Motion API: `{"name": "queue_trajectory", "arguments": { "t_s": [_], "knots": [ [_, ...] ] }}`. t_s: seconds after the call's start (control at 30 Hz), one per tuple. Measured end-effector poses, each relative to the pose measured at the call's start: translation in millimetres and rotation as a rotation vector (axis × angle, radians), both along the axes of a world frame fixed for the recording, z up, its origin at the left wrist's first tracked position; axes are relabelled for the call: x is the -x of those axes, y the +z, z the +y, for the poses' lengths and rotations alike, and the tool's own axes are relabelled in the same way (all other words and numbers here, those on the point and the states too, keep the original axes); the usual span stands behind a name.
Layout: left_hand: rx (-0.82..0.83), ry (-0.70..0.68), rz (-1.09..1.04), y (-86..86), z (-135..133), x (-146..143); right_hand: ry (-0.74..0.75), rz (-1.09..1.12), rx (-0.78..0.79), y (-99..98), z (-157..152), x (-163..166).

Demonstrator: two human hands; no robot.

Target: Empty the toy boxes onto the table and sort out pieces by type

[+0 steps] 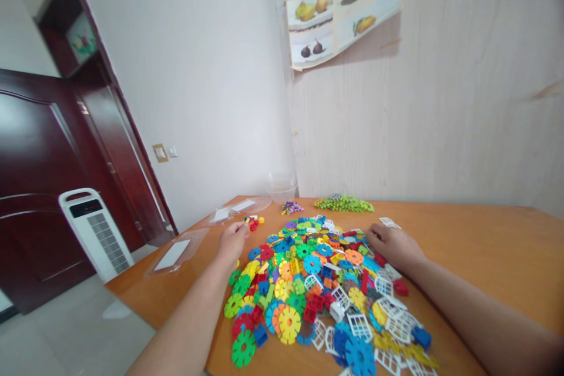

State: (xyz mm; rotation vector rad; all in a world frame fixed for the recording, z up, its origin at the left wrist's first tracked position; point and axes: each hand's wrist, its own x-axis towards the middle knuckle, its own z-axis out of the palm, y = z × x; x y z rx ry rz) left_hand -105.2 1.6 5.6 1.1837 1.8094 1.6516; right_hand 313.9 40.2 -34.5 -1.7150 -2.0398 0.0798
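A wide heap of colourful plastic toy pieces (304, 270) spreads across the table in front of me. In it are notched snowflake discs (289, 324), small building bricks (314, 307) and white lattice window pieces (360, 327). My left hand (233, 239) is at the heap's far left edge, fingers closed, beside a small cluster of red and yellow pieces (254, 223); what it holds, if anything, is hidden. At the heap's right edge my right hand (391, 245) rests with curled fingers touching the pieces. Its fingertips are partly hidden, and I cannot make out what they hold.
Farther back lie a green pile (346, 204) and a small purple pile (291, 207). A clear plastic tub (282, 188) stands by the wall. Clear lids with white labels (173, 254) line the table's left side. A white upright appliance (97, 235) stands on the floor.
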Motion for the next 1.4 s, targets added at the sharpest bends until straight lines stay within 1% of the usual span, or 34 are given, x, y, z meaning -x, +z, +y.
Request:
{"name": "queue_trajectory", "arguments": {
  "t_s": [0.13, 0.27, 0.33, 0.4, 0.43, 0.5, 0.6, 0.67, 0.73, 0.83, 0.93, 1.07, 1.27, 1.4],
  "knots": [
    [-0.109, 0.008, 0.066, -0.3, 1, -16, -0.006, 0.002, 0.0, -1.2, 0, 0],
    [-0.16, -0.008, 0.084, 4.2, -1, -27, 0.0, 0.005, -0.011, 0.2, 0, 0],
    [-0.166, -0.05, 0.087, 9.5, -11, -32, 0.005, 0.007, -0.017, 0.9, 0, 0],
    [-0.146, -0.135, 0.112, 14.6, -28, -35, 0.002, 0.011, -0.023, 0.9, 0, 0],
    [-0.128, -0.184, 0.139, 16.1, -39, -33, 0.001, 0.014, -0.026, 0.7, 0, 0],
    [-0.044, -0.306, 0.234, 15.4, -63, -24, 0.005, 0.014, -0.03, 0.5, -1, 0],
    [0.089, -0.48, 0.504, 5.4, -98, 1, 0.007, 0.013, -0.027, 1.4, -1, 1],
    [0.186, -0.547, 0.69, -3.7, -117, 18, 0.001, 0.016, -0.021, 2.9, -2, 1],
    [0.282, -0.581, 0.825, -11.0, -132, 29, 0.0, 0.02, -0.012, 4.1, -3, 2],
    [0.382, -0.597, 0.953, -16.3, -143, 28, 0.0, 0.015, 0.006, 4.0, -3, 1],
    [0.424, -0.576, 1.024, -16.7, -143, 15, -0.001, 0.0, 0.021, 1.9, 0, 0],
    [0.435, -0.544, 1.013, -15.0, -131, 1, 0.005, 0.004, 0.024, -0.6, 2, -2],
    [0.413, -0.563, 0.977, -14.0, -112, -7, 0.012, 0.027, 0.014, -0.1, 1, -1],
    [0.427, -0.529, 0.979, -13.9, -100, -12, 0.008, 0.004, 0.018, 0.7, 0, 0]
  ]
}}
